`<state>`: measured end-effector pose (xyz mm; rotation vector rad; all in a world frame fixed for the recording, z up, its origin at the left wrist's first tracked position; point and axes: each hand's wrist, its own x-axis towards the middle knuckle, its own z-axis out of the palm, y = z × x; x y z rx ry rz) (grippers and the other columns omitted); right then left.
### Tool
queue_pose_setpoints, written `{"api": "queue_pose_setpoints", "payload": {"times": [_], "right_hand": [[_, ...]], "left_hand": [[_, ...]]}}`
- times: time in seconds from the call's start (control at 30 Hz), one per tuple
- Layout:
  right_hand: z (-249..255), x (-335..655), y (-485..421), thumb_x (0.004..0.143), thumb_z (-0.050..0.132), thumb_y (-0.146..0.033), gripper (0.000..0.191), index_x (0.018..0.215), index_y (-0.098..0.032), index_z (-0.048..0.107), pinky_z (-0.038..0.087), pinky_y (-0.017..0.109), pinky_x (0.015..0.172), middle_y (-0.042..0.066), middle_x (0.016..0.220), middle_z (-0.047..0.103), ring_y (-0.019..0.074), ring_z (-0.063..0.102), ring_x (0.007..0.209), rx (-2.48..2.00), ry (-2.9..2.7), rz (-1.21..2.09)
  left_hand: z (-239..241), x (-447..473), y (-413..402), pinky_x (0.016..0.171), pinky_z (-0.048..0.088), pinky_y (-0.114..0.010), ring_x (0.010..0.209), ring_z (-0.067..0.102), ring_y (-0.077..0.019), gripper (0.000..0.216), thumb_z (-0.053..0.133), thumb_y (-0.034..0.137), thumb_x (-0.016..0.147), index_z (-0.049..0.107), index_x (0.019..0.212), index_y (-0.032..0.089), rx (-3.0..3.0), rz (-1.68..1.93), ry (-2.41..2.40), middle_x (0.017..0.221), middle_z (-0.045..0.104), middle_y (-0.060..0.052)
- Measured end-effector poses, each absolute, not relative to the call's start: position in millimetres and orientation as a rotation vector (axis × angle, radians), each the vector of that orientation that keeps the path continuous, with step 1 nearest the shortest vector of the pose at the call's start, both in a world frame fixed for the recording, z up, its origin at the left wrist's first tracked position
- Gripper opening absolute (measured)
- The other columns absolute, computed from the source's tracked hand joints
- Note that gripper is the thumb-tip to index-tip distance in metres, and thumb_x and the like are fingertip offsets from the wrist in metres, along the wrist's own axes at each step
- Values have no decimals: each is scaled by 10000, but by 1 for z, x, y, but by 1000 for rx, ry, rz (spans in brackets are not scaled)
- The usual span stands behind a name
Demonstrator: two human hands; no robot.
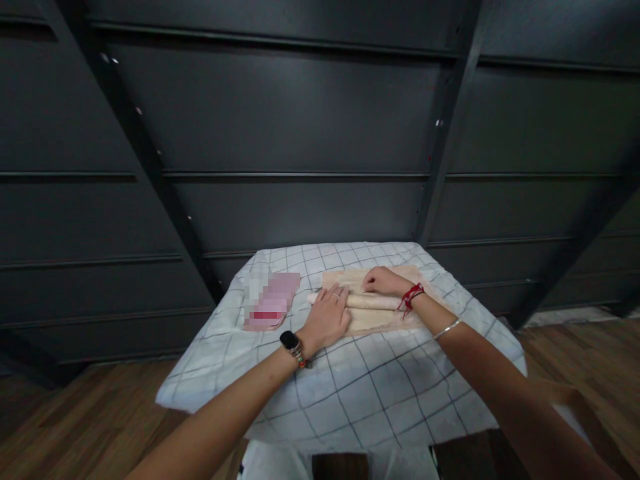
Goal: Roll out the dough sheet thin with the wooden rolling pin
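A thin beige sheet (363,321), cloth or paper, lies spread on the table. Across its middle runs a long pale roll (371,302), left to right. My left hand (329,315) rests palm down over the left end of the roll, fingers stretched out, with a ring on one finger. Just beyond the roll, my right hand (386,281) is bent over the far part of the sheet with its fingers curled together. What those fingers hold, if anything, is hidden.
A pink packet (280,293), partly blurred out, lies left of the sheet. The table wears a white checked cloth (370,380). Dark metal shelving panels (300,107) stand right behind it. Wooden floor (105,400) shows at both sides.
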<state>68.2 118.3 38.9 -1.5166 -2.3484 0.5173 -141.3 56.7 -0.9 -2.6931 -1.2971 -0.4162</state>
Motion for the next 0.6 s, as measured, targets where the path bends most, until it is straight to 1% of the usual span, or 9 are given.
{"api": "queue_pose_setpoints", "payload": {"times": [0.1,0.23,0.3,0.47,0.53,0.6], "right_hand": [[39,70,117,681,560,-156,138,665,-126,694,371,233,609,34,666,664,136,525,653,-1538,-2319,473],[41,70,119,669,569,-121,169,744,-124,721,403,234,661,64,771,706,151,567,722,-1568,-2277,405],[42,69,119,666,571,-119,168,735,-121,724,407,234,659,70,770,709,151,574,711,-1585,-2273,388],[39,64,120,661,591,-131,132,683,-108,719,393,245,618,79,694,690,152,563,639,-1647,-2274,352],[41,64,120,683,588,-149,140,686,-105,721,392,251,621,80,678,685,157,563,638,-1665,-2269,329],[46,66,120,728,566,-171,176,716,-97,726,394,255,643,92,713,694,170,576,678,-1668,-2255,297]], "left_hand": [[-2,-143,55,1136,227,-439,1371,319,-279,539,323,235,899,415,1388,28,-2699,-391,-1301,1430,441,-180],[-3,-143,54,1143,213,-434,1378,308,-272,543,319,238,902,400,1399,37,-2700,-391,-1306,1440,429,-173],[-2,-142,55,1138,223,-433,1376,311,-269,538,317,238,903,406,1391,30,-2701,-397,-1308,1433,434,-180],[0,-140,57,1119,254,-436,1359,333,-269,517,314,236,905,430,1367,35,-2688,-395,-1314,1415,453,-185],[0,-139,58,1113,263,-434,1352,343,-270,508,316,236,909,437,1360,37,-2675,-401,-1314,1410,459,-184],[1,-138,59,1108,270,-428,1344,355,-271,501,317,237,915,440,1357,35,-2664,-399,-1313,1403,466,-185]]}}
